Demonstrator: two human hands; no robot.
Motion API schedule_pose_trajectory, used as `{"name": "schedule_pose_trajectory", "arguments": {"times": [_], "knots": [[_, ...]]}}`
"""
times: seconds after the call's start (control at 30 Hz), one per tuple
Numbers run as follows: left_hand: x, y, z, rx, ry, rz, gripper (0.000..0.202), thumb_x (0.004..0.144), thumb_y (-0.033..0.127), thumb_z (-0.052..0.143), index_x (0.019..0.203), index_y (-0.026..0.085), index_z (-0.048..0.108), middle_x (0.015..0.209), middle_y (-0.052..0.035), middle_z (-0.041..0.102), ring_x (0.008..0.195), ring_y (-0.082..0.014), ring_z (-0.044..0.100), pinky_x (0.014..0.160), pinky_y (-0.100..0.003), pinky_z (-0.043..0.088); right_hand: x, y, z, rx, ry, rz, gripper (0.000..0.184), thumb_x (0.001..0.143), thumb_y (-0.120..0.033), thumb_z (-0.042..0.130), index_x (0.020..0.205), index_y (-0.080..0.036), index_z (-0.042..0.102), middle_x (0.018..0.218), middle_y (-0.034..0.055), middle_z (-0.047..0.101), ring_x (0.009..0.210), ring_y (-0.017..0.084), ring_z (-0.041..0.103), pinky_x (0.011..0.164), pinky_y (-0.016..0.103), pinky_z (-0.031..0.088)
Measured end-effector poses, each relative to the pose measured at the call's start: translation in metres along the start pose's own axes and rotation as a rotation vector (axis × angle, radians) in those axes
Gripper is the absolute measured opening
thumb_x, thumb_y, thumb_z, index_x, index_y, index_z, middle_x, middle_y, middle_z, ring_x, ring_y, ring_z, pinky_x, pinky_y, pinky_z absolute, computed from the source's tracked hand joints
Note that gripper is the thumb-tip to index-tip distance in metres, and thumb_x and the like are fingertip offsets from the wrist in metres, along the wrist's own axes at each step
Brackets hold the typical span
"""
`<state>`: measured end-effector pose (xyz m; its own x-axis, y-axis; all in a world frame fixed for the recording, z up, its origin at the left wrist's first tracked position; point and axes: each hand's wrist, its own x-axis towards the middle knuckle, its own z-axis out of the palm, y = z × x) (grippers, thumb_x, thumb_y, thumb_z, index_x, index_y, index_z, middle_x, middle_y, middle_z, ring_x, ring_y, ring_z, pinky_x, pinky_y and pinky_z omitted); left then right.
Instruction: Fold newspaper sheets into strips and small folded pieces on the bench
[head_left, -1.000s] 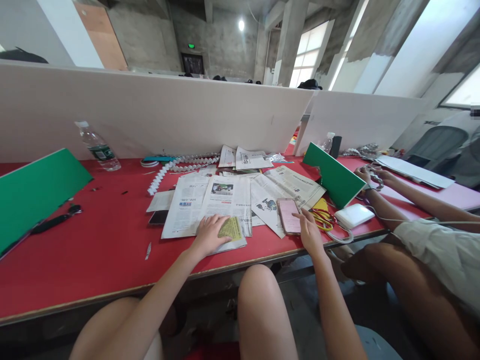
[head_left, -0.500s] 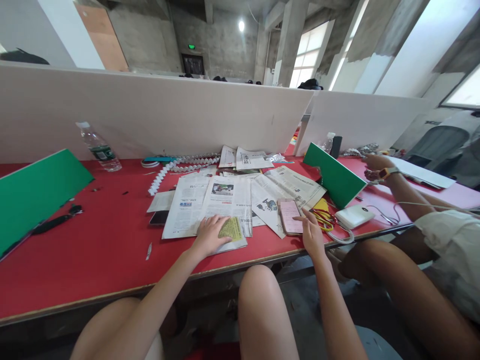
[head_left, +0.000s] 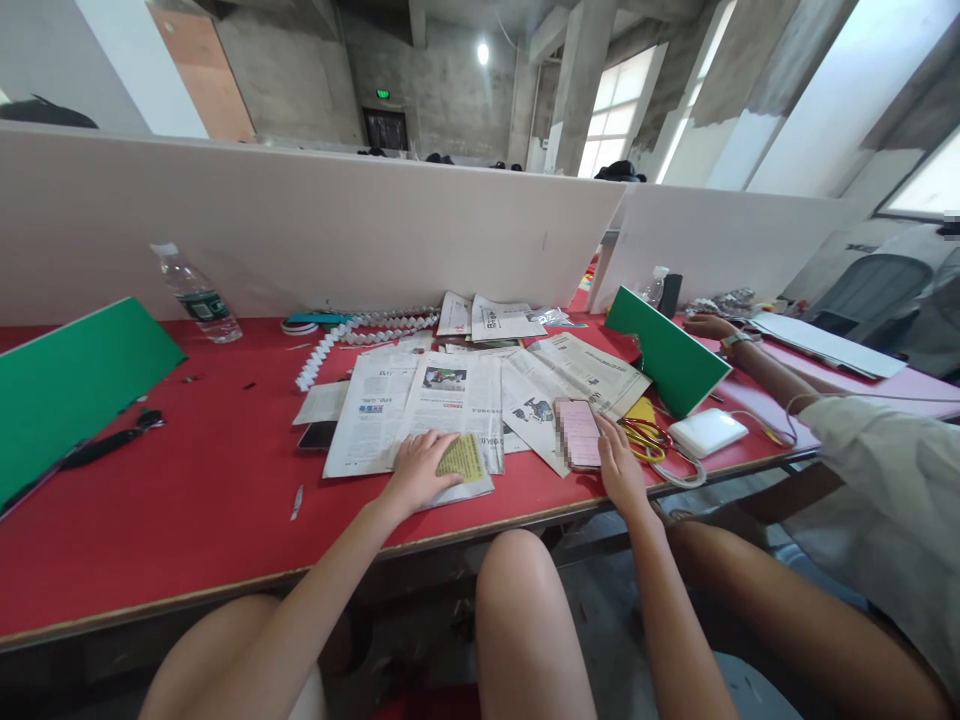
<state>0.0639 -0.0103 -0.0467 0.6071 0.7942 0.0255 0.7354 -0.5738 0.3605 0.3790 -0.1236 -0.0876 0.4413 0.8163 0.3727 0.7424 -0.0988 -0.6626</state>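
Note:
My left hand (head_left: 421, 470) lies flat with its fingers stretched out on a newspaper (head_left: 454, 405), its thumb along a yellow printed slip of paper (head_left: 463, 458). At the right edge of a phone (head_left: 582, 434) rests my right hand (head_left: 621, 466), fingers extended and nothing gripped. The phone lies face up with a pink, partly blurred screen, on top of more newspaper sheets (head_left: 596, 370). Just right of that hand are yellow-and-red-handled scissors (head_left: 646, 438) and a white cable.
On the red table (head_left: 217, 480) stand a tilted water bottle (head_left: 199, 295), a folded white paper chain (head_left: 322, 355) and green boards (head_left: 667, 350). A white power bank (head_left: 707, 432) lies to the right. Beyond it, a co-worker's arm (head_left: 772, 368) reaches across. A white partition (head_left: 375, 230) closes off the back.
My right index finger has moved off the phone's screen to its edge. The co-worker's arm has shifted left and their body has leaned forward. My left hand has stayed put.

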Motion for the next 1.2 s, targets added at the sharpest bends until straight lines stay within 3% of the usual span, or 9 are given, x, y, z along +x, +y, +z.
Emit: {"name": "schedule_pose_trajectory", "arguments": {"times": [0.1, 0.2, 0.4, 0.57, 0.73, 0.87, 0.97, 1.1, 1.2], "knots": [[0.000, 0.000, 0.001, 0.007, 0.007, -0.002, 0.056, 0.075, 0.036, 0.061, 0.128, 0.025, 0.046, 0.124, -0.0059, 0.052, 0.115, -0.0283, 0.046, 0.103, -0.046, 0.026, 0.001, 0.000, 0.002, -0.064, -0.063, -0.010, 0.055, 0.091, -0.052, 0.023, 0.129, -0.022, 0.050, 0.142, 0.0092, 0.039, 0.132, 0.026, 0.032, 0.106, 0.047, 0.030], [0.000, 0.000, 0.001, 0.001, 0.007, 0.002, 0.055, 0.076, 0.036, 0.060, 0.128, 0.026, 0.046, 0.124, -0.0054, 0.052, 0.116, -0.0284, 0.046, 0.104, -0.047, 0.025, 0.002, 0.000, 0.003, -0.037, -0.042, -0.003, 0.054, 0.091, -0.052, 0.024, 0.124, -0.023, 0.054, 0.141, 0.0092, 0.040, 0.133, 0.026, 0.031, 0.107, 0.047, 0.027], [0.000, 0.001, -0.001, -0.011, -0.002, -0.006, 0.056, 0.076, 0.036, 0.060, 0.129, 0.027, 0.045, 0.127, -0.0060, 0.051, 0.118, -0.0284, 0.044, 0.105, -0.047, 0.024, 0.003, 0.007, -0.002, 0.310, 0.079, 0.063, 0.052, 0.091, -0.050, 0.028, 0.129, -0.020, 0.047, 0.135, 0.0104, 0.046, 0.128, 0.023, 0.039, 0.107, 0.044, 0.029], [-0.001, 0.002, -0.001, -0.004, 0.001, -0.002, 0.056, 0.076, 0.036, 0.061, 0.129, 0.027, 0.045, 0.125, -0.0061, 0.052, 0.115, -0.0289, 0.046, 0.101, -0.045, 0.029, 0.006, 0.010, -0.009, 0.580, 0.032, 0.224, 0.054, 0.078, -0.042, 0.050, 0.129, -0.024, 0.044, 0.139, 0.0072, 0.043, 0.129, 0.025, 0.039, 0.106, 0.042, 0.031], [0.000, 0.001, 0.000, 0.004, 0.020, 0.005, 0.055, 0.075, 0.035, 0.062, 0.127, 0.027, 0.046, 0.122, -0.0060, 0.053, 0.112, -0.0284, 0.047, 0.098, -0.044, 0.032, 0.007, 0.012, -0.010, 0.714, -0.015, 0.269, 0.062, 0.066, -0.026, 0.053, 0.126, -0.030, 0.043, 0.142, 0.0014, 0.039, 0.133, 0.025, 0.033, 0.108, 0.042, 0.029], [0.000, 0.002, -0.002, -0.002, 0.028, 0.025, 0.056, 0.075, 0.033, 0.063, 0.128, 0.026, 0.046, 0.119, -0.0069, 0.052, 0.110, -0.0280, 0.047, 0.096, -0.043, 0.035, 0.008, 0.019, -0.009, 0.699, -0.053, 0.256, 0.064, 0.059, -0.020, 0.049, 0.123, -0.029, 0.044, 0.142, 0.0032, 0.040, 0.133, 0.026, 0.035, 0.107, 0.045, 0.029], [-0.002, 0.008, -0.005, -0.003, 0.083, 0.117, 0.055, 0.076, 0.026, 0.062, 0.128, 0.025, 0.046, 0.114, -0.0071, 0.052, 0.108, -0.0261, 0.048, 0.094, -0.040, 0.037, 0.009, 0.025, -0.009, 0.629, -0.103, 0.210, 0.065, 0.058, -0.019, 0.045, 0.123, -0.027, 0.042, 0.142, 0.0058, 0.039, 0.132, 0.027, 0.036, 0.105, 0.048, 0.033], [-0.002, 0.014, -0.004, -0.062, 0.201, 0.199, 0.046, 0.085, 0.011, 0.041, 0.126, 0.028, 0.050, 0.101, -0.0054, 0.053, 0.097, -0.0207, 0.052, 0.088, -0.036, 0.043, 0.010, 0.030, -0.010, 0.561, -0.169, 0.125, 0.066, 0.060, -0.018, 0.043, 0.125, -0.026, 0.038, 0.142, 0.0079, 0.039, 0.132, 0.026, 0.036, 0.103, 0.051, 0.034], [0.002, 0.012, -0.003, -0.104, 0.269, 0.195, 0.058, 0.082, 0.000, 0.027, 0.128, 0.027, 0.049, 0.105, -0.0057, 0.054, 0.101, -0.0186, 0.051, 0.090, -0.033, 0.043, 0.011, 0.032, -0.010, 0.545, -0.187, 0.108, 0.063, 0.060, -0.019, 0.043, 0.123, -0.025, 0.039, 0.139, 0.0087, 0.042, 0.132, 0.025, 0.037, 0.103, 0.050, 0.034]]}}
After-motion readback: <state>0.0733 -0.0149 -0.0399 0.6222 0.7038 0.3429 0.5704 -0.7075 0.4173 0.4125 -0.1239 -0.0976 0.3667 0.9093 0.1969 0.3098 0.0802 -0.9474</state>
